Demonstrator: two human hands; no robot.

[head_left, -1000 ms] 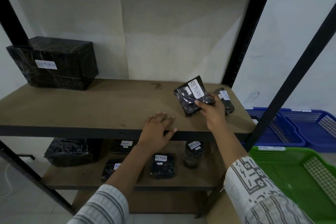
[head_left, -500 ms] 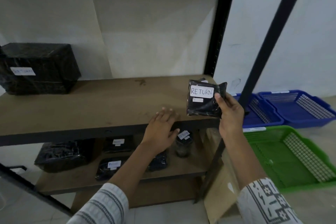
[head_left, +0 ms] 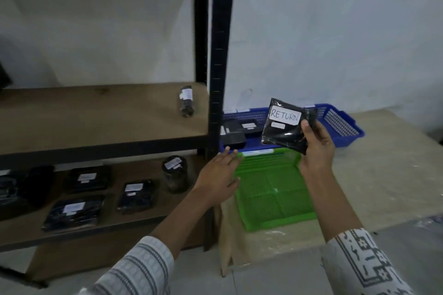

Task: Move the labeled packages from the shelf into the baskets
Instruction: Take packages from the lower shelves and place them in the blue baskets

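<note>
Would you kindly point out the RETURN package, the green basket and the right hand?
RETURN package [head_left: 285, 116]: head view, on its white label.
green basket [head_left: 268, 199]: head view, on its bare mesh floor.
right hand [head_left: 316, 148]: head view, on its back.

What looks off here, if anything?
Nothing stands out. The right hand holds a black package labelled RETURN above the baskets; the left hand is open and empty; the green basket looks empty.

The right hand holds a black package labeled RETURN upright above the far edge of the green basket, thumb on its front. The left hand hovers flat and empty beside the shelf post. Behind, a blue basket holds dark packages. One small package lies near the upper shelf's right edge.
</note>
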